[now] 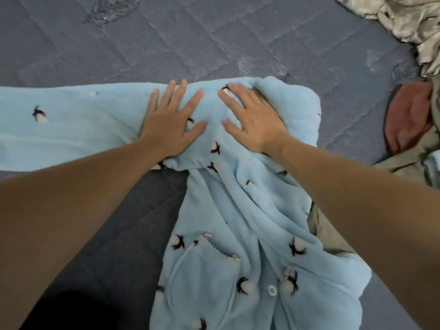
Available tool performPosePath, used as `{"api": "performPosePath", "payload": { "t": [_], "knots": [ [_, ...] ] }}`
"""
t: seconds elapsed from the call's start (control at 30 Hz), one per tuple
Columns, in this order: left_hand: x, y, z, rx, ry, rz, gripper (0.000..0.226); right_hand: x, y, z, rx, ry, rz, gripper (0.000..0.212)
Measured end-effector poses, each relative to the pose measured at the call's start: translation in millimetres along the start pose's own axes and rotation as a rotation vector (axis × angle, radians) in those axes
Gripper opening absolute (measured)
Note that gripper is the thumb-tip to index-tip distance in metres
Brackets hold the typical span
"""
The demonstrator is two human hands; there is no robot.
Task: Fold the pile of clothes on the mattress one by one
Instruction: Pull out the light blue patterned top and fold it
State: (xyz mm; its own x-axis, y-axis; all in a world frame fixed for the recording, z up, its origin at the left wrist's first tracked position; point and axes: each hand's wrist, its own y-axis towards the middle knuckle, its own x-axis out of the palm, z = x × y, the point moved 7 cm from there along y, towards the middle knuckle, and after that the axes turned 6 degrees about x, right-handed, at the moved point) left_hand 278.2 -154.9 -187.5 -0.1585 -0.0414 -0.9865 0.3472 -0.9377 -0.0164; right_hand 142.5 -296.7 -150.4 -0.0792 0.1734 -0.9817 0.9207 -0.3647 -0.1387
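Around the work area, a heap of crumpled garments (412, 22) in a shiny beige-and-olive fabric is seen at the upper right corner, and a rust-brown piece of cloth (407, 115) is lodged at the right edge beside more beige cloth (333, 234), part of which is covered by the blue garment's right side. All of it is laid on a dark grey quilted mattress (166, 44), stitched in a diamond pattern and worn in patches.

One light blue fleece pyjama top (238, 210) is spread across the middle of the mattress. A sleeve is stretched out flat to the left; the body is bunched in soft folds toward the near edge. The plush fabric is printed with small black-and-white penguins. One patch pocket with a scalloped trim and one white button can be made out near the bottom.

Two bare hands are pressed on the top's upper part, just beside each other but apart. The left hand (173, 120) is laid flat with its fingers spread straight. The right hand (252, 120) is likewise flattened, its outer fingers sunk into a fold of fleece.
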Motion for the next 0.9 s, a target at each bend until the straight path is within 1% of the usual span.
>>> {"api": "performPosePath", "payload": {
  "t": [0.1, 0.17, 0.23, 0.37, 0.4, 0.47, 0.53, 0.6, 0.63, 0.67, 0.73, 0.77, 0.83, 0.9],
  "knots": [
    [-13, -9, 6, -0.117, 0.036, -0.064, 0.075, -21, -23, -8, 0.027, 0.011, 0.033, 0.062],
    [-20, -40, 26, -0.172, -0.013, -0.092, 0.071, -29, -67, -19, 0.049, 0.077, 0.044, 0.06],
    [-22, -83, 55, -0.156, -0.106, -0.097, 0.07, -24, -124, -29, 0.12, 0.148, 0.0, 0.058],
    [-13, -184, 115, -0.162, -0.329, -0.144, 0.078, -6, -225, -47, 0.246, 0.179, -0.12, 0.059],
    [-10, -208, 126, -0.18, -0.379, -0.175, 0.08, -4, -242, -51, 0.274, 0.18, -0.14, 0.061],
    [-8, -251, 145, -0.193, -0.399, -0.211, 0.082, -3, -271, -55, 0.328, 0.197, -0.159, 0.065],
    [-12, -279, 159, -0.175, -0.37, -0.208, 0.081, -3, -297, -57, 0.389, 0.227, -0.152, 0.069],
    [-16, -298, 170, -0.163, -0.367, -0.18, 0.08, -1, -319, -58, 0.475, 0.217, -0.201, 0.079],
    [-17, -306, 173, -0.192, -0.404, -0.165, 0.08, 1, -329, -59, 0.521, 0.202, -0.236, 0.084],
    [-15, -314, 173, -0.261, -0.489, -0.153, 0.081, 3, -337, -61, 0.554, 0.189, -0.263, 0.086],
    [-7, -332, 171, -0.437, -0.744, -0.121, 0.084, 3, -349, -65, 0.593, 0.166, -0.293, 0.085],
    [-3, -340, 171, -0.489, -0.871, -0.087, 0.084, 3, -355, -65, 0.601, 0.154, -0.294, 0.084],
    [0, -355, 175, -0.5, -1.092, -0.027, 0.079, 1, -367, -63, 0.601, 0.131, -0.287, 0.084],
    [-5, -366, 182, -0.446, -1.164, -0.006, 0.071, -3, -382, -55, 0.615, 0.129, -0.289, 0.084]
  ]
}}
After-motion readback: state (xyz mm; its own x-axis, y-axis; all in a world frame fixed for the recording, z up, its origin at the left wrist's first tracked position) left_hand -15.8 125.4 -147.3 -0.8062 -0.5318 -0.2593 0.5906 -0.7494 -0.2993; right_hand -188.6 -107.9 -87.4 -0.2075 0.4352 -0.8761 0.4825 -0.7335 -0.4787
